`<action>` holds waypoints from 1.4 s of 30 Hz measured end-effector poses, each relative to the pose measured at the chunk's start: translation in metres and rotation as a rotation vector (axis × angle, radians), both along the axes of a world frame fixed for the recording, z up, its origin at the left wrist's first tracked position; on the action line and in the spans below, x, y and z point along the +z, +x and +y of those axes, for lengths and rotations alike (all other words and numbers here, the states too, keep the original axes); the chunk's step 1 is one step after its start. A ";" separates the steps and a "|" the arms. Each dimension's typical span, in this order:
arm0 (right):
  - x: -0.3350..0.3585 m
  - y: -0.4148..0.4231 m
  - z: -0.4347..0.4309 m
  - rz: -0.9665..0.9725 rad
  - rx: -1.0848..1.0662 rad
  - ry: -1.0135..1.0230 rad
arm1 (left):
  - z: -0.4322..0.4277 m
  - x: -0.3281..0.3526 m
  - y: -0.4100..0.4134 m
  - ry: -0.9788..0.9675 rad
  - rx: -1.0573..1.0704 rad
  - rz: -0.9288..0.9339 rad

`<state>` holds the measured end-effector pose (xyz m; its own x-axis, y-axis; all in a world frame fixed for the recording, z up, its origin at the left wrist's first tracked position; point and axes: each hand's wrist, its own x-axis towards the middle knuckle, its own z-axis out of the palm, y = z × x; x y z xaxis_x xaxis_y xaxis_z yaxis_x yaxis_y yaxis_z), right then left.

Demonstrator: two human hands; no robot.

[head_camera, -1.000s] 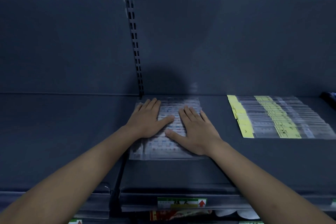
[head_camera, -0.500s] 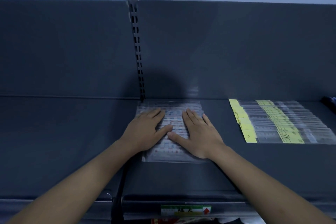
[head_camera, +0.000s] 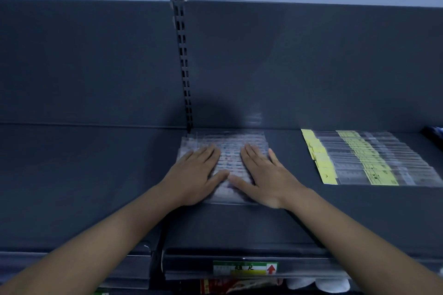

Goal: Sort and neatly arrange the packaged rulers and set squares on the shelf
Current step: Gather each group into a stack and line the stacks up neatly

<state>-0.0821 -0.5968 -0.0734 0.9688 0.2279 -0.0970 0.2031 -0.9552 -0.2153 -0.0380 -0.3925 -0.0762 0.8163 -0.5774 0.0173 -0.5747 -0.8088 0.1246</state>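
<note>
Dark shelf [head_camera: 239, 227] bears blurred ruler packets [head_camera: 230, 148] (print unreadable) under left hand [head_camera: 194, 175] and right hand [head_camera: 268, 175], fingers [head_camera: 209, 152] straight.

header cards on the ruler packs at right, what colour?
Yellow, on the fanned ruler packs; head view, the only one, shows them clearly.

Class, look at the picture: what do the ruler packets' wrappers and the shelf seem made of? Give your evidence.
Wrappers: likely clear glossy plastic film; ruler markings and yellow labels show through, and it glints. Shelf: probably painted metal, matt dark grey, judging by its thin flat panels and slotted upright.
</note>
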 end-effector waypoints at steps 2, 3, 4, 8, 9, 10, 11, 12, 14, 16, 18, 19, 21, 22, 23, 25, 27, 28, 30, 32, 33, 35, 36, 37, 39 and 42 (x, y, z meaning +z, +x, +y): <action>-0.004 -0.002 0.000 -0.036 0.009 -0.039 | 0.003 -0.005 0.000 0.009 0.002 0.037; -0.004 -0.002 0.001 -0.049 0.010 -0.042 | 0.005 -0.006 0.001 0.007 -0.004 0.049; -0.004 -0.002 0.001 -0.054 0.010 -0.042 | 0.006 -0.006 0.001 0.012 -0.018 0.062; -0.001 0.001 0.001 0.000 0.021 -0.041 | 0.013 -0.005 0.005 0.065 -0.069 0.139; 0.001 0.002 0.000 0.027 0.021 -0.016 | 0.014 -0.004 0.005 0.078 -0.074 0.142; 0.004 0.002 -0.002 0.035 0.014 0.024 | 0.014 -0.003 0.004 0.085 -0.078 0.130; 0.006 0.001 -0.005 0.015 -0.002 0.068 | 0.015 -0.002 0.003 0.081 -0.078 0.109; 0.006 0.000 -0.008 -0.028 -0.025 0.112 | 0.015 -0.002 0.001 0.066 -0.076 0.088; 0.004 -0.004 -0.013 -0.094 -0.078 0.200 | 0.015 -0.004 -0.003 0.031 -0.078 0.074; -0.002 -0.011 -0.014 -0.089 -0.119 0.218 | 0.015 -0.006 -0.007 0.023 -0.084 0.095; -0.008 -0.014 -0.013 -0.081 -0.143 0.119 | 0.015 -0.007 -0.007 0.022 -0.091 0.122; -0.010 -0.014 -0.013 -0.074 -0.150 0.083 | 0.015 -0.007 -0.007 0.027 -0.102 0.130; -0.009 -0.011 -0.014 -0.043 -0.150 0.069 | 0.019 -0.005 -0.005 0.047 -0.137 0.148; -0.008 -0.011 -0.014 -0.022 -0.144 0.072 | 0.021 -0.005 -0.004 0.055 -0.155 0.155; -0.008 -0.010 -0.014 -0.003 -0.138 0.071 | 0.024 -0.005 -0.003 0.059 -0.168 0.158; -0.006 -0.009 -0.016 0.028 -0.129 0.055 | 0.027 -0.005 -0.001 0.059 -0.180 0.157; -0.005 -0.009 -0.016 0.041 -0.132 0.036 | 0.027 -0.005 -0.001 0.062 -0.179 0.158; -0.005 -0.009 -0.015 0.039 -0.136 0.027 | 0.026 -0.004 -0.001 0.064 -0.174 0.159; -0.005 -0.010 -0.013 0.023 -0.143 0.012 | 0.026 -0.003 -0.001 0.067 -0.164 0.161; -0.006 -0.011 -0.012 0.016 -0.149 0.003 | 0.024 -0.002 -0.002 0.052 -0.155 0.176; -0.005 -0.012 -0.012 0.019 -0.151 0.004 | 0.022 -0.001 -0.003 0.012 -0.136 0.215; -0.001 -0.012 -0.012 0.006 -0.161 0.022 | 0.018 0.002 -0.003 -0.095 -0.065 0.283; 0.001 -0.011 -0.012 -0.014 -0.170 0.038 | 0.015 0.003 -0.002 -0.121 -0.026 0.259; 0.003 -0.009 -0.012 -0.033 -0.178 0.052 | 0.011 0.003 0.001 -0.116 0.011 0.194; 0.004 -0.005 -0.007 -0.043 -0.182 0.064 | 0.004 0.001 0.006 -0.080 0.082 0.086; -0.004 0.001 0.002 -0.038 -0.171 0.045 | -0.008 -0.003 0.010 -0.069 0.148 0.091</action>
